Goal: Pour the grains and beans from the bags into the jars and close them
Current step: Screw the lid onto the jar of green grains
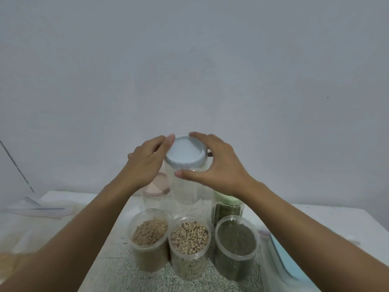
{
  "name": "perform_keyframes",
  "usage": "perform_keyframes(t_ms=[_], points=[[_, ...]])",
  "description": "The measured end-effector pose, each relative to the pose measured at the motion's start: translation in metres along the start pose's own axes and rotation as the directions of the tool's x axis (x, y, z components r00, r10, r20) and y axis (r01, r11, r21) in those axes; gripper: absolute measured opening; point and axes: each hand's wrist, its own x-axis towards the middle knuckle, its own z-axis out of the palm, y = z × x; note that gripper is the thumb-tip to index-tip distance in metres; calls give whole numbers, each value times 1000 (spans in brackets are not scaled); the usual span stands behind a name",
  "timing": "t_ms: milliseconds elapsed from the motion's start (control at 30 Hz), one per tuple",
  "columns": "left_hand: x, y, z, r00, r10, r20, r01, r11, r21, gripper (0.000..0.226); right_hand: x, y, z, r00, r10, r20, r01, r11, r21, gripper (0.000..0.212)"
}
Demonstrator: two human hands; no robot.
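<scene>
Right hand [219, 165] curls round the blue lid [185, 153] on the raised jar [187, 190], left hand [145, 163] grips its neck; pink jar [156, 188] and green jar [228, 204] behind are capped; tan jar [149, 232], pea jar [189, 237] and mung jar [236, 239] in front are full but unlidded.

Nothing to read in this one, honestly. The blue lid [185, 153] is plain, the clear jar [185, 186] under it has no label, and the open jars of beans [190, 234] in front show no print. The plastic bags [35, 209] at the edge of the table [315, 216] are too blurry to make out any writing.
</scene>
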Motion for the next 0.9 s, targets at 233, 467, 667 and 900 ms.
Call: perform_keyframes(t_ms=[233,467,667,900], points=[[-59,-13,-33,980,-28,195,98,928,-360,70,-31,-50,11,997,73,39,-80,975,209,84],[-93,-103,-38,880,-8,474,194,919,-344,55,-63,-77,34,951,59,303,-48,998,-43,97],[-126,-98,-37,875,-25,484,262,865,-429,57,-79,-98,44,937,72,342,-60,997,-46,84],[-151,-98,-45,776,60,627,290,849,-441,84,-101,-106,64,866,182,466,-157,983,-92,90]])
